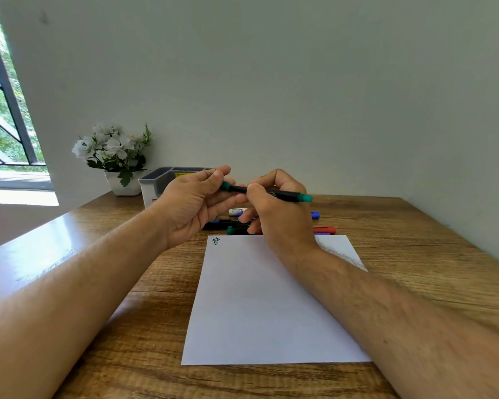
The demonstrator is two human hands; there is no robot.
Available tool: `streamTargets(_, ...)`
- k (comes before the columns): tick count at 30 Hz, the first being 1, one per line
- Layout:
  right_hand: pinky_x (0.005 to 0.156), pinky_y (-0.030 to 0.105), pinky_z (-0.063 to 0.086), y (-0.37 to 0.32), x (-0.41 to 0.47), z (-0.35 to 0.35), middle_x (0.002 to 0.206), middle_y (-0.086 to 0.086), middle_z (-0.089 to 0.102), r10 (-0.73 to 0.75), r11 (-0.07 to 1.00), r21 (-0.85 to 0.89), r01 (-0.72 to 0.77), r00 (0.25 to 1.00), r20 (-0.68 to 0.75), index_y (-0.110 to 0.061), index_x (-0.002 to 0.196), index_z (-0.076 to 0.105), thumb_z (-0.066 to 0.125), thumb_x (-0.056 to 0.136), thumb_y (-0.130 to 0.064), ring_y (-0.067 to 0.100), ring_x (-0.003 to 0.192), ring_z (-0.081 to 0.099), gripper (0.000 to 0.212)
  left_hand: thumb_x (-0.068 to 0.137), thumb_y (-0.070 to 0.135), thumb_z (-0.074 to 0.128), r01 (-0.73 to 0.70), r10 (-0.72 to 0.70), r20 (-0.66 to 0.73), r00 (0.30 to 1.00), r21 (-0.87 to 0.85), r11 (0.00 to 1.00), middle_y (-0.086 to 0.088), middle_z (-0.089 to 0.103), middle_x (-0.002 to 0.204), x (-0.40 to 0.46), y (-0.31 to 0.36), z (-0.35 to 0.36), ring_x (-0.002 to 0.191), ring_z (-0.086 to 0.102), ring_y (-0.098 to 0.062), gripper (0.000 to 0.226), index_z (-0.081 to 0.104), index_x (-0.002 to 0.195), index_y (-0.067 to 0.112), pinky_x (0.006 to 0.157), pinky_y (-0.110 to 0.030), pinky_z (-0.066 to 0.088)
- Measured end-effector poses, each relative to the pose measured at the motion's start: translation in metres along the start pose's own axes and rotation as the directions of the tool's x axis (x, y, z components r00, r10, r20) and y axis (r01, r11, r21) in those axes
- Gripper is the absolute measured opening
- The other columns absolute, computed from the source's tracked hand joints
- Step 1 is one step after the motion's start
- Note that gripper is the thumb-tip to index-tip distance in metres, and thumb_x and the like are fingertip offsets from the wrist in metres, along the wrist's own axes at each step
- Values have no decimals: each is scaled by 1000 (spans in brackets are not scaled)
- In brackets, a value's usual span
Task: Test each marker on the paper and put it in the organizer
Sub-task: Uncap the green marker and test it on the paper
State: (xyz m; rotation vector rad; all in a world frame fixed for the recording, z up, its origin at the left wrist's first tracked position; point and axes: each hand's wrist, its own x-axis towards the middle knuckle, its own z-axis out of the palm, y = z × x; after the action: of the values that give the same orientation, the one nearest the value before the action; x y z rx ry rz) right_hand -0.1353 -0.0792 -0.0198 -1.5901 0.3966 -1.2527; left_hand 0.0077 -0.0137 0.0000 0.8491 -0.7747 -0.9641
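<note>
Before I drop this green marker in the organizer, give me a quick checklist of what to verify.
1. Green-capped black marker held: ok, right hand grips it, left hand pinches its cap end.
2. Cap fully seated: cannot tell.
3. Test scribble on white paper sheet: ok, at the far left corner.
4. Grey plastic organizer reachable: ok, behind the left hand.
5. Organizer compartment free: cannot tell.

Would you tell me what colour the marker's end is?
Teal green, on the marker held by both hands; head view shows it best.
</note>
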Motion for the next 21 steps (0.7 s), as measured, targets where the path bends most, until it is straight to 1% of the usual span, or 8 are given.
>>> streamTargets(5,42,24,50,-3,0,2,70,3,70,-32,998,-45,32,999,-10,-12,94,71,66,91,-10,12,52,65,5,92,16,60,-9,11,-59,998,33,999,-13,72,92,3,3,-7,72,71,-15,36,60,125,0,58,-21,58)
streamTargets(7,43,25,50,-4,-2,2,73,0,70,-46,998,-40,46,999,14,-15,94,71,67,91,-8,12,54,66,9,86,17,65,-14,14,-48,999,2,1000,-12,71,85,4,4,-8,69,70,-14,38,59,119,0,58,-21,57)
streamTargets(9,43,25,51,-4,-3,2,78,1,69,-67,997,-40,69,997,38,-18,92,67,66,91,-6,13,56,66,12,84,18,66,-10,10,-14,1000,2,1000,-13,71,82,5,3,-8,68,70,-14,29,61,108,3,57,-21,57)
streamTargets(12,44,25,52,-5,-2,1,82,11,69,-71,997,-14,72,996,60,-14,91,64,67,90,-4,15,58,67,11,84,19,66,-13,13,15,1000,15,1000,-13,72,85,5,1,-7,72,71,-15,23,63,101,4,60,-21,58)
streamTargets(14,47,28,54,-5,-3,0,87,12,72,-58,998,33,55,994,89,-11,96,69,68,90,-8,18,61,69,7,84,17,66,-42,42,5,999,2,999,-14,72,91,5,1,-7,75,72,-16,31,62,110,1,64,-22,59)
streamTargets(16,51,31,57,-5,-4,0,94,11,74,-43,997,64,36,993,111,-9,106,72,64,90,-18,21,65,71,19,83,14,67,-83,82,-45,996,-27,996,-16,72,98,5,3,-7,78,72,-17,39,58,119,1,67,-23,60)
streamTargets(19,51,31,58,-6,-4,1,100,9,76,-1,1000,29,-3,992,126,-12,116,71,56,98,-12,19,65,71,23,88,5,62,-134,127,-123,984,-49,990,-20,69,112,7,5,-11,89,72,-22,28,56,116,6,66,-24,60)
streamTargets(21,51,31,58,-5,-3,2,94,5,76,22,999,-31,-19,993,112,-17,117,71,54,100,-11,16,62,70,25,93,1,57,-148,140,-145,980,-49,988,-20,70,113,9,4,-11,95,72,-24,23,55,114,8,65,-24,59)
